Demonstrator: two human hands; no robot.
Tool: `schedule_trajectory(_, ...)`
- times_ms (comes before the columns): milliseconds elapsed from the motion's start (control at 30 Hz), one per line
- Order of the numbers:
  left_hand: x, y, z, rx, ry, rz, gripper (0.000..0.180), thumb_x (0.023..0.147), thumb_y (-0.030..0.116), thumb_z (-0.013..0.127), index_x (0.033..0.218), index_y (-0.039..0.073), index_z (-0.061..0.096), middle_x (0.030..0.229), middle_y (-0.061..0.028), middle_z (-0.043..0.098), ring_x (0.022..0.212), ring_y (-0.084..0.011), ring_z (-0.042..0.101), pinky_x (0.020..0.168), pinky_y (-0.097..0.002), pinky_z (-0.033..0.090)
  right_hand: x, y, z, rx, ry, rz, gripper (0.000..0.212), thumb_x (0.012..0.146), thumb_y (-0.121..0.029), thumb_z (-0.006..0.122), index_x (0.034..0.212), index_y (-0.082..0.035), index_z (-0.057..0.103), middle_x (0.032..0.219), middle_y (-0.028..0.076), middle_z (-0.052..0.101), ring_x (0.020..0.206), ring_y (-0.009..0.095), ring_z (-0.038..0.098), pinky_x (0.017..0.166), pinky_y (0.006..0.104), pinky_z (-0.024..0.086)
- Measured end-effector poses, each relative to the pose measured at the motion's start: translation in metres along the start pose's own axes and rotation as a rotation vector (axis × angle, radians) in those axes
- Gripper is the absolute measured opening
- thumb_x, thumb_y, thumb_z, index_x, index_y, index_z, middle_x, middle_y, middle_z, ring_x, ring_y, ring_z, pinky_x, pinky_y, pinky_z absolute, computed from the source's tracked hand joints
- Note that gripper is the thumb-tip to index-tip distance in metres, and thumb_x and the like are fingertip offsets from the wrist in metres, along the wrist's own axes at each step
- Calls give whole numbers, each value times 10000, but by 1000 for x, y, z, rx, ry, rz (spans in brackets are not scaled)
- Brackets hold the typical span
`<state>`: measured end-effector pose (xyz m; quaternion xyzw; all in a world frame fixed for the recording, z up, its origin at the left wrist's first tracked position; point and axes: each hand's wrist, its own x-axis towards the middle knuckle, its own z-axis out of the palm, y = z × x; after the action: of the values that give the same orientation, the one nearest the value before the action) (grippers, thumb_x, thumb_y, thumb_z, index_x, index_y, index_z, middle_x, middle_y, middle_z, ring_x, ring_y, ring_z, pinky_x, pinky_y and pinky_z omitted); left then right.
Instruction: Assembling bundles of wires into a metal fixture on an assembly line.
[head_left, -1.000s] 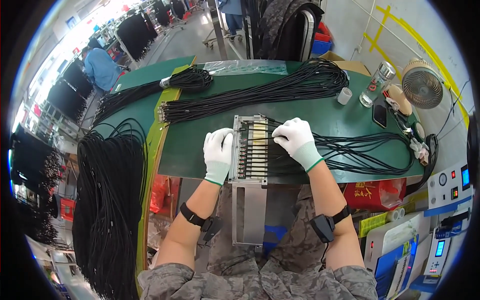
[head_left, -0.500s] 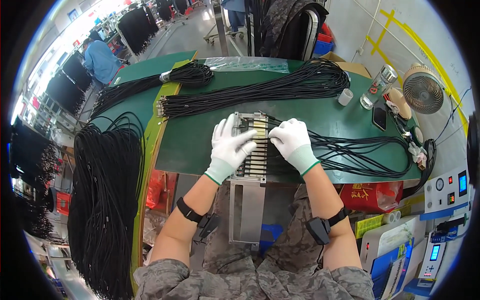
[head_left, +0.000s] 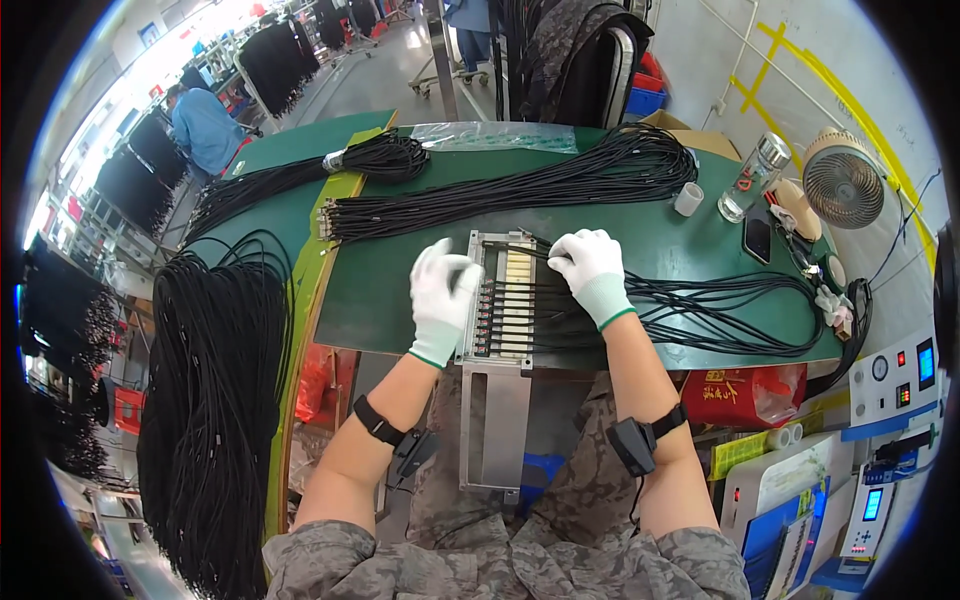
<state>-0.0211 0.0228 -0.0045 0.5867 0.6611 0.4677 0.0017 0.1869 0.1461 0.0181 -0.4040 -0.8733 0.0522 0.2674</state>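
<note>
A metal fixture (head_left: 476, 300) with a row of pale slots lies across the table's near edge. Black cables (head_left: 520, 318) sit side by side in its lower slots, their ends at the left side. Several upper slots (head_left: 518, 268) show pale, without a cable across them. My white-gloved left hand (head_left: 437, 295) hovers at the fixture's left edge, thumb and fingers apart, nothing visible in it. To the right of the upper slots, my gloved right hand (head_left: 592, 268) has its fingers pinched together. Cables pass beside and beneath it; what the fingertips hold is hidden.
A long cable bundle (head_left: 510, 190) lies across the far table (head_left: 400, 270); another hangs over the left side (head_left: 215, 400). At the right stand a glass bottle (head_left: 755, 178), white cup (head_left: 689, 199), phone (head_left: 757, 240) and fan (head_left: 843, 178). A person in blue (head_left: 205, 128) is at far left.
My left hand has drawn back left off the slots, uncovering cable ends. My right hand has shifted slightly up and right, away from the slots.
</note>
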Motion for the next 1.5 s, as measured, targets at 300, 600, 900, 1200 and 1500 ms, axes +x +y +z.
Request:
schedule_trajectory(300,0,2,-6,-149,12,-2,138,914,171,622,893,40,662,1243,-178,601,1227,-310,491,1058,-392,358,-5,-8,-11,159,9,-173,124,735,-248,744,789,-145,700,816,40,655,845,274,592,766,406,474)
schedule_trajectory(600,-2,1,-6,-283,-26,79,122,920,133,610,920,26,668,1288,-164,568,1214,-265,495,1045,-350,367,-3,-28,-10,277,22,-289,134,763,-229,730,804,-103,707,743,75,660,792,293,611,741,407,485)
schedule_trajectory(900,-3,-1,0,-232,98,-62,95,893,139,642,925,67,695,1200,-117,624,1163,-272,519,1015,-370,395,-6,-8,1,378,49,-283,98,773,-219,719,823,-135,727,730,54,671,803,274,610,749,392,483)
schedule_trajectory(1200,-1,2,-3,-132,76,-66,166,934,127,582,1035,46,686,1162,-125,637,1132,-257,552,1003,-358,406,0,-10,-1,167,102,-335,96,731,-160,730,823,-143,708,736,28,662,810,261,602,775,385,473)
schedule_trajectory(1500,2,-4,-1,-78,42,-54,185,923,111,560,1047,41,678,1085,-121,664,1071,-269,588,976,-355,427,-1,-6,1,69,76,-319,73,726,-173,713,783,-206,683,767,-12,639,884,246,582,817,400,429)
